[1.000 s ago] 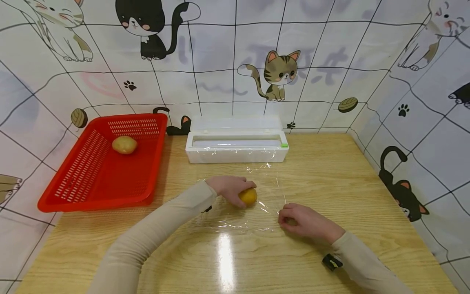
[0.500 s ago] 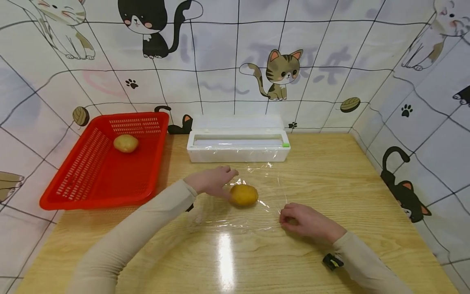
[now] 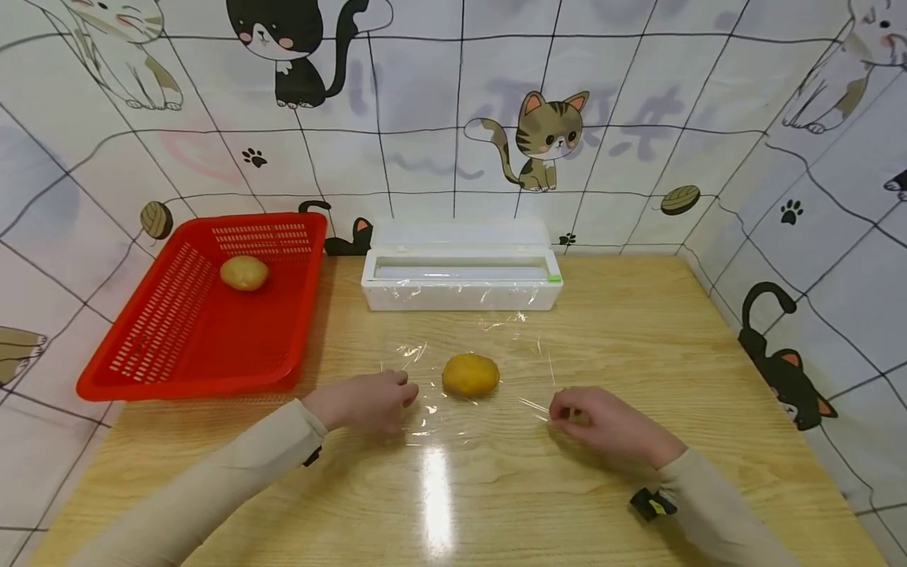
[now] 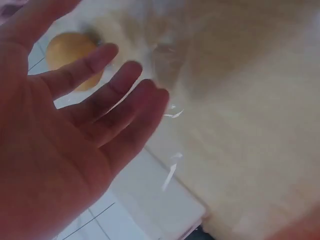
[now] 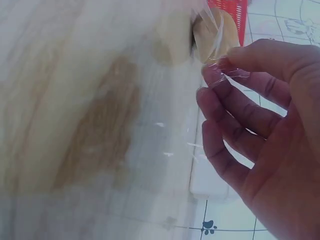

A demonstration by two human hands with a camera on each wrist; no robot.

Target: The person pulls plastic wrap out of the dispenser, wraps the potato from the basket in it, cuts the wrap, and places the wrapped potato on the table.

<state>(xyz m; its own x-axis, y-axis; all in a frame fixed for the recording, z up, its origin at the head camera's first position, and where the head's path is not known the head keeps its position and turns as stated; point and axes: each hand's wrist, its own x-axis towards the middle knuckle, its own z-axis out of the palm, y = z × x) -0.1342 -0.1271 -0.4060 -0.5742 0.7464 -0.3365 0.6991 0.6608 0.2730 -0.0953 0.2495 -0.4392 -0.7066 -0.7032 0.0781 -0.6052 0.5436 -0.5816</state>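
Observation:
A yellow-brown potato (image 3: 471,375) lies on a sheet of clear plastic wrap (image 3: 425,409) spread over the table. To its left is my left hand (image 3: 368,402), over the sheet's left edge. In the left wrist view the fingers (image 4: 127,80) are spread and loosely bent, with nothing between them. My right hand (image 3: 612,425) pinches the near right corner of the wrap between thumb and fingertips; the right wrist view shows the film bunched there. Behind the potato stands a white wrap dispenser box (image 3: 460,297), its lid up, the film running out over its front.
A red plastic basket (image 3: 305,315) stands at the back left with another potato (image 3: 244,272) in it. The wooden table (image 3: 638,315) ends at a cat-patterned covering (image 3: 425,157) behind and at both sides.
My left hand has let go of the potato and moved left and toward me, to the wrap's left edge. The right hand keeps its pinch, shifted slightly right.

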